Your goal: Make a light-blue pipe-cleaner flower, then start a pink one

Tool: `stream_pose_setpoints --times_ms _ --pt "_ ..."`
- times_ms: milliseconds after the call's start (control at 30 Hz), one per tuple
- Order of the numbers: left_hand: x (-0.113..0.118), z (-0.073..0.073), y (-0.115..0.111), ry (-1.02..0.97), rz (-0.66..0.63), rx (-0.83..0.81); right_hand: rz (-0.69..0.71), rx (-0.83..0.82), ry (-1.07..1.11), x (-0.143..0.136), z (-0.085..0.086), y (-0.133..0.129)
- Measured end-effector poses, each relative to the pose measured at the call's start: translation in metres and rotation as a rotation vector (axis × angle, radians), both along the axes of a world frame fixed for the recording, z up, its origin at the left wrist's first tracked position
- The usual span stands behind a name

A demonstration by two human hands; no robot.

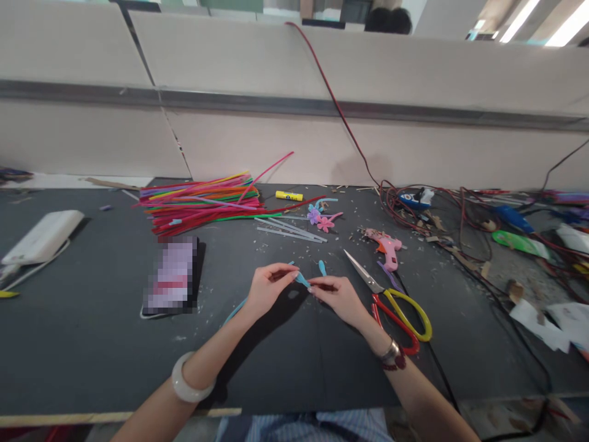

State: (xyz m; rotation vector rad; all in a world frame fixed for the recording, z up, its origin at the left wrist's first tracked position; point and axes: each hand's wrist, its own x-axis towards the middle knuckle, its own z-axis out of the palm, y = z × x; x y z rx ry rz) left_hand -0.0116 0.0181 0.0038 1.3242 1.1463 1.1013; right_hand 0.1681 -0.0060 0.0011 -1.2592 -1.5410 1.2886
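Note:
Pinched between the fingertips of my left hand [269, 288] and my right hand [338, 298] is a light blue pipe cleaner [302, 280], bent into a small narrow loop. Its tail shows beside my left wrist. Just beyond my right fingers stands another light blue looped end [322, 268]; whether it joins the same piece I cannot tell. Right of my right hand lie scissors [380, 288] with one red and one yellow handle, blades apart. Small pipe cleaner flowers [324, 223] in pink, purple and blue rest farther back, near several translucent glue sticks [292, 231].
A bundle of coloured pipe cleaners [202, 205] lies at the back left, beside a yellow tube [289, 196]. A phone [170, 276] and a white power bank [43, 236] are at left. A pink glue gun [389, 248], tangled red cables [391, 196] and scraps occupy the right.

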Motion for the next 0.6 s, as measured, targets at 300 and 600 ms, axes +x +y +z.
stream_pose_setpoints --times_ms 300,600 --pt "0.0004 0.0029 0.0004 -0.044 -0.037 -0.079 0.084 0.084 -0.080 0.0015 0.0002 0.0016" --pt "0.0082 0.0072 -0.0078 -0.260 -0.256 -0.277 -0.138 -0.052 0.134 -0.0027 -0.0003 0.0020"
